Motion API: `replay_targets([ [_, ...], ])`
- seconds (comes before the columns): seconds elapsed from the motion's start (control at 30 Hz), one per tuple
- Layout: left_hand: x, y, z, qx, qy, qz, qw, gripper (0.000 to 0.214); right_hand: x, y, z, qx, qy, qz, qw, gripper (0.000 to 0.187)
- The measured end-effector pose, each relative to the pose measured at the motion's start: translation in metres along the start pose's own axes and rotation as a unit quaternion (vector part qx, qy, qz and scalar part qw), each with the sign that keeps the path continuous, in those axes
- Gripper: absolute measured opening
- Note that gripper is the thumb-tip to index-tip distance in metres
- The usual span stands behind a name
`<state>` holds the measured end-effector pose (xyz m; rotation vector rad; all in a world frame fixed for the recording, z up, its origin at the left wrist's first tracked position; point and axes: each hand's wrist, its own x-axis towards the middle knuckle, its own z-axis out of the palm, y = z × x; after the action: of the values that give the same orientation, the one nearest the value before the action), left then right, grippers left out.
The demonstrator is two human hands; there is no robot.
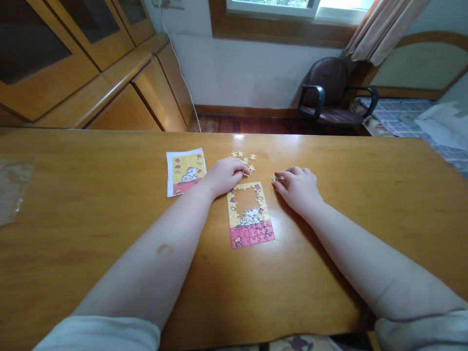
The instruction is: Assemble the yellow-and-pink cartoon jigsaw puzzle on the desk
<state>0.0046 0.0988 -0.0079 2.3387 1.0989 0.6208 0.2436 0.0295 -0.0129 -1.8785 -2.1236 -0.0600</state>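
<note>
A partly assembled jigsaw puzzle (252,235) lies on the table, with a pink base, a yellow frame and a gap in its upper middle. Just above its top left corner, my left hand (227,174) is closed, its thumb and fingertips on a puzzle piece (247,173). Several loose yellow pieces (245,160) are scattered beyond that hand. To the right of the puzzle, my right hand (299,186) pinches a small cluster of puzzle pieces (275,179) at the tabletop. A printed reference picture (183,168) lies left of my left hand, partly covered by my forearm.
The wooden table (109,195) spans the view. A clear plastic bag (14,190) lies at its left edge. Past the far edge stand wooden cabinets (120,92), a dark office chair (327,87) and a bed (413,122). A white cable (181,68) hangs along the wall.
</note>
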Motion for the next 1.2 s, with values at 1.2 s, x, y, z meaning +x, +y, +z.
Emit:
replay_targets([
  [1.2, -0.001, -0.001, 0.001, -0.001, 0.003, -0.002, 1.0, 0.03, -0.005, -0.014, -0.014, 0.139, -0.075, -0.079, 0.984, 0.008],
])
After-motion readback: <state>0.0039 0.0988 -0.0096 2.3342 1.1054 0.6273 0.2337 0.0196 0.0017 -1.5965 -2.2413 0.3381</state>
